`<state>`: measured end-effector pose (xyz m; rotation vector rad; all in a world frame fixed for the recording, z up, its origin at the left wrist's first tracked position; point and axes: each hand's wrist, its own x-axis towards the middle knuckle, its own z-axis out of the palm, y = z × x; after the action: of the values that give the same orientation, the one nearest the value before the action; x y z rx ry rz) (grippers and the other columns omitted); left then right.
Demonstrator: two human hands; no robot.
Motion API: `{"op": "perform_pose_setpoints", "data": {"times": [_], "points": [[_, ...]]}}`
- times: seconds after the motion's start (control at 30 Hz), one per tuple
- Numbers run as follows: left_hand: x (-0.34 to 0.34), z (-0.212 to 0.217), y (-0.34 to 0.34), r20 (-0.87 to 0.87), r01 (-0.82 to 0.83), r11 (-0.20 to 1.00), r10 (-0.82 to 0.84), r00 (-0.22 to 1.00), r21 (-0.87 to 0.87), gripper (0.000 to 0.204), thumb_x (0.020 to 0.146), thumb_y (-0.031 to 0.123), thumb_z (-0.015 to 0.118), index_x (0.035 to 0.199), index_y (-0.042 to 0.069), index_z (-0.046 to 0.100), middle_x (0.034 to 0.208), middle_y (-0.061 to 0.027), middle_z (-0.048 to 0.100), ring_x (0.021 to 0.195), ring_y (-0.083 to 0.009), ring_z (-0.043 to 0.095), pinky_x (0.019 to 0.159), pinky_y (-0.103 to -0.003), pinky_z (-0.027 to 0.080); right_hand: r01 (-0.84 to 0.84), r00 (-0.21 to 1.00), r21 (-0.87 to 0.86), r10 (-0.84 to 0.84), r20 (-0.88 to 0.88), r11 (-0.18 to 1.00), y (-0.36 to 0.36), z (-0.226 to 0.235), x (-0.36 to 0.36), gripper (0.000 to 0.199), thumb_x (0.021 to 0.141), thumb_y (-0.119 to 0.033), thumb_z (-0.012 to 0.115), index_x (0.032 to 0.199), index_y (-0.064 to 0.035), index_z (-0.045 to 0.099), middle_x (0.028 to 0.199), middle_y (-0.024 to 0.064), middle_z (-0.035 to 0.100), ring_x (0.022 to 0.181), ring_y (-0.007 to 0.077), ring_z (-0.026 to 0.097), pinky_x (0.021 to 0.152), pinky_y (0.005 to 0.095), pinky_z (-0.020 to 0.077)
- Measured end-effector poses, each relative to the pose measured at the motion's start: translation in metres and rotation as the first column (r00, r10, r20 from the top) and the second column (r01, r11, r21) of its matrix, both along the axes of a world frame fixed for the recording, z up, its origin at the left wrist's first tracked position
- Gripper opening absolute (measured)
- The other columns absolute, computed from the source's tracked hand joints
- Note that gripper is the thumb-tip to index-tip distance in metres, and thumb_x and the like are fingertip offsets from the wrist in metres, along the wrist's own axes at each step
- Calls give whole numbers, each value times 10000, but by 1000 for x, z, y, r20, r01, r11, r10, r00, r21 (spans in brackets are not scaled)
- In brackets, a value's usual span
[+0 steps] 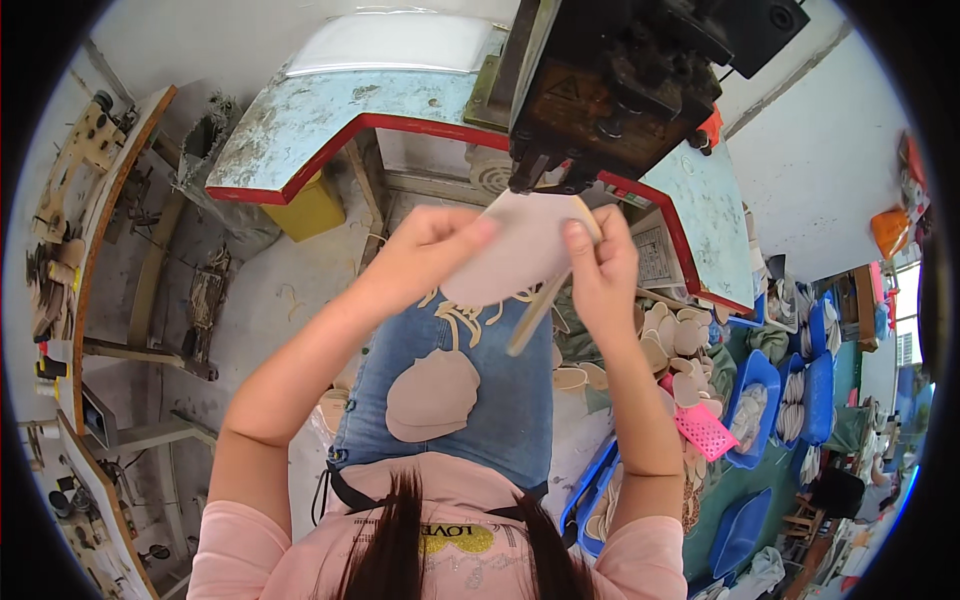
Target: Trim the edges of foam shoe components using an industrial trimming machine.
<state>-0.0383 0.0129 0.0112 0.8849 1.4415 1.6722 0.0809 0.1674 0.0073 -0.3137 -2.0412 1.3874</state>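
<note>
Holding beige cutout | both hands' fingers | machine above | stack on lap

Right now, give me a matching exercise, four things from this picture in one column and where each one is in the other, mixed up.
1. pale flat piece
2. wooden stick
3. stack of tan pieces
4. pink basket

A. on the lap
B. between the left hand and right hand
C. on the person's right, by the blue trays
D. under the right hand

1-B, 2-D, 3-A, 4-C
</note>
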Motion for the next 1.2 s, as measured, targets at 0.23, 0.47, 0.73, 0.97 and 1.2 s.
{"op": "perform_pose_setpoints", "data": {"times": [0.23,0.47,0.73,0.97,1.2], "points": [[-13,32,-3,93,81,987,-69,993,-138,208,781,158,582,879,-26,598,743,-47,609,602,-63,551,543,-214,455,-437,798,-288,515,313,852,2,-5,5,232,766,-131,596,946,-2,524,880,49,568,806,75,508,714,228,417],[3,18,-7,287,34,997,-11,958,-75,224,767,145,592,927,-12,588,805,-69,618,650,-104,588,588,-224,477,-386,783,-355,506,362,852,76,-17,46,179,695,-87,639,843,-26,559,769,1,580,702,68,530,638,211,428],[25,6,-7,441,-105,992,64,895,68,222,794,120,559,988,11,545,857,-51,605,728,-88,577,643,-233,472,-155,939,-272,227,259,950,82,42,26,143,719,-125,618,779,-24,538,687,12,571,577,56,523,528,189,418],[35,-1,-16,466,-220,972,158,870,82,205,801,113,548,982,17,544,869,-50,603,750,-91,575,640,-233,474,-236,924,-32,235,302,971,81,71,-11,162,717,-130,627,806,-6,574,663,14,571,554,52,513,501,182,405],[50,-14,-12,538,-107,987,25,843,121,190,794,90,554,974,28,547,867,-49,603,704,-93,574,569,-209,467,-291,954,50,286,86,955,89,72,-49,99,726,-60,588,805,0,585,673,-9,570,551,20,484,491,166,386]]}}
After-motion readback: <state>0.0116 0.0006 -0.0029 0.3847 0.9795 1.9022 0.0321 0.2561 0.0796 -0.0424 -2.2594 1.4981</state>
